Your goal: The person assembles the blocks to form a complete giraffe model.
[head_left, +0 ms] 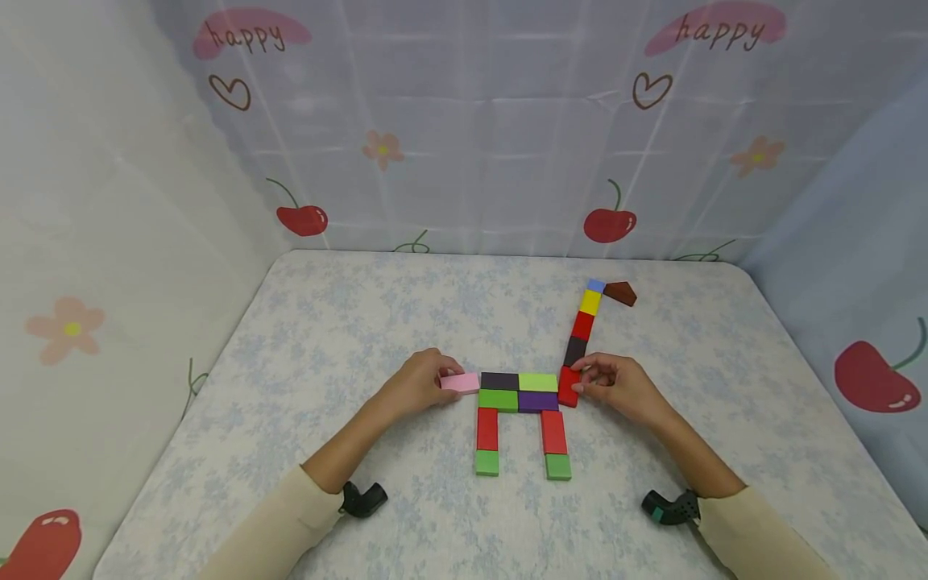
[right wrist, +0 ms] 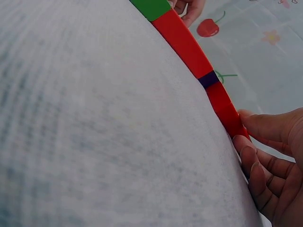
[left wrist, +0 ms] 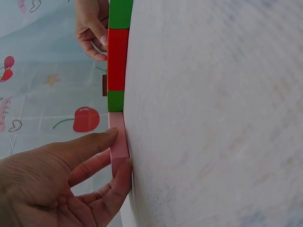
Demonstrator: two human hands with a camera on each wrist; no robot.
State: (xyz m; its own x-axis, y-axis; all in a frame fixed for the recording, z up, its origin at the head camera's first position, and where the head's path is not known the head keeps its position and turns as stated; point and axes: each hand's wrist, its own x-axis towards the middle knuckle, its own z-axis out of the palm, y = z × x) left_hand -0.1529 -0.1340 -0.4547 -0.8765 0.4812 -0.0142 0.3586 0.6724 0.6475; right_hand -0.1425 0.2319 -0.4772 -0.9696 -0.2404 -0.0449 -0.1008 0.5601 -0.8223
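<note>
My left hand (head_left: 422,380) pinches a pink block (head_left: 466,383) between thumb and fingers. That block lies flat, its right end against the left side of a flat figure of coloured blocks. In the left wrist view the fingers bend around the near end of the pink block (left wrist: 119,137). On the figure's other side, my right hand (head_left: 622,387) holds a red block (head_left: 568,391) by its right edge, thumb and fingertips on it. This red block stands slightly tilted beside a purple block (head_left: 538,401) and below a black block (head_left: 576,351).
Above the black block, a slanted row continues with red, yellow (head_left: 590,303) and blue blocks, then a brown piece (head_left: 620,293). Two legs of red and green blocks (head_left: 487,463) extend toward me. Patterned curtains (head_left: 464,161) surround the table (head_left: 326,322).
</note>
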